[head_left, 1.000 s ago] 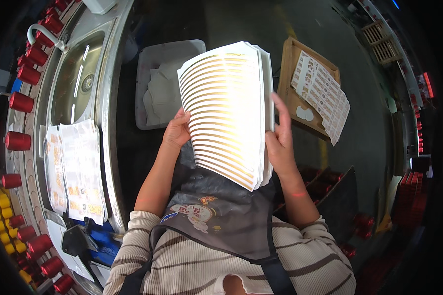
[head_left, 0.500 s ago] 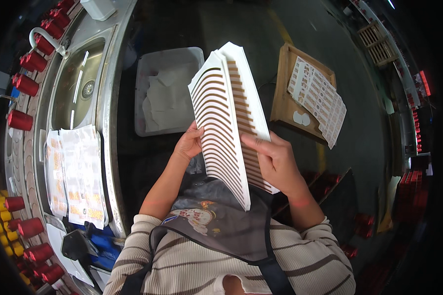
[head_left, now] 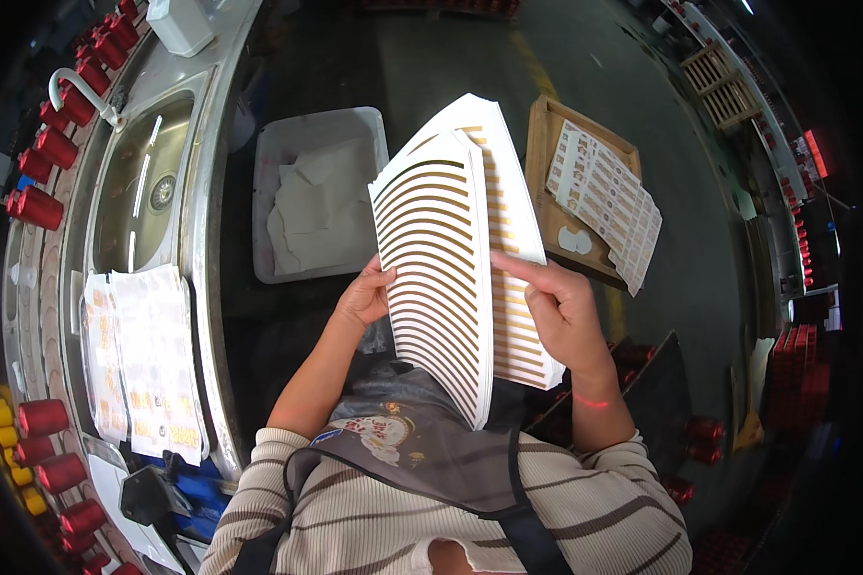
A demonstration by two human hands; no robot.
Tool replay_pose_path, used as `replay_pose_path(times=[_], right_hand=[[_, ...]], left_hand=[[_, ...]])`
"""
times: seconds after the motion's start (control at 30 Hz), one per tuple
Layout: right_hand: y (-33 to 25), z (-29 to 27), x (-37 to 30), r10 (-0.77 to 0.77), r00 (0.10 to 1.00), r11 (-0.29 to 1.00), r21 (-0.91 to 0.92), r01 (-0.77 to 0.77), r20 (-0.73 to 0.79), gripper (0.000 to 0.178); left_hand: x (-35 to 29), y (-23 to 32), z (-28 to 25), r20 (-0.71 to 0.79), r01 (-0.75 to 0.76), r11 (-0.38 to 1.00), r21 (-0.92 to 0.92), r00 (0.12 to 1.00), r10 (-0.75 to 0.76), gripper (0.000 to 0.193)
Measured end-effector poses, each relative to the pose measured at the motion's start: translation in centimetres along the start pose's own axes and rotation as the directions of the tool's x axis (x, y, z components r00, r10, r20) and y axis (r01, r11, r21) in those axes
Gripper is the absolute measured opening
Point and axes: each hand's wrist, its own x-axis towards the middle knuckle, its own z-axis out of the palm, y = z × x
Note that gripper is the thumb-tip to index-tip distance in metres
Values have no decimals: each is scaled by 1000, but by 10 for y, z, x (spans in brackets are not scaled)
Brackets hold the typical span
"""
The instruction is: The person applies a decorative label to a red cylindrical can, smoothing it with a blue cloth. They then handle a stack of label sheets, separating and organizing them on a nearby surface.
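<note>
A stack of white sheets (head_left: 427,249) with gold-brown curved stripes is held upright before my apron, parted into two leaves. My left hand (head_left: 366,292) grips the left edge of the nearer leaf, thumb in front and the other fingers hidden behind. At the right leaf (head_left: 520,316), my right hand (head_left: 561,302) holds the edge, one finger stretched across its striped face into the gap between the leaves. Some of that hand's fingers are out of sight.
Left is a metal counter with a sink (head_left: 153,182), tap (head_left: 86,91) and printed sheets (head_left: 153,364). Beyond stands a pale plastic bin (head_left: 259,230) with white paper. A wooden tray (head_left: 539,144) holds label sheets (head_left: 609,196). Red spools (head_left: 43,417) line the left side.
The two leaves have turned more toward me and spread wider, showing more of the right leaf's stripes. My right hand has shifted slightly right. The view has shifted a little.
</note>
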Motion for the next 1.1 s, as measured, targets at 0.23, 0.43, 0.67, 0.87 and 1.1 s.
replay_pose_path(times=[0.23, 0.43, 0.67, 0.87, 1.1], right_hand=[[3, -7, 0, 24, 999, 1000, 2, -24, -28, 54], [-1, -2, -9, 40, 995, 998, 56, -35, -92, 52], [-6, 7, -9, -11, 997, 992, 126, 21, -78, 49], [-16, 15, 0, -57, 996, 989, 129, 66, -73, 53], [-16, 10, 2, -35, 998, 990, 131, 41, -44, 54]], left_hand=[[5, 1, 3, -15, -18, 1000, 16, 1000, 19, 53], [3, 11, 12, -16, -80, 996, 50, 997, 81, 52], [4, 9, -4, 114, -106, 985, -134, 986, 122, 59], [8, 19, 7, 172, -108, 972, -210, 974, 145, 60], [0, 25, 8, 50, -121, 957, -262, 989, 139, 70]])
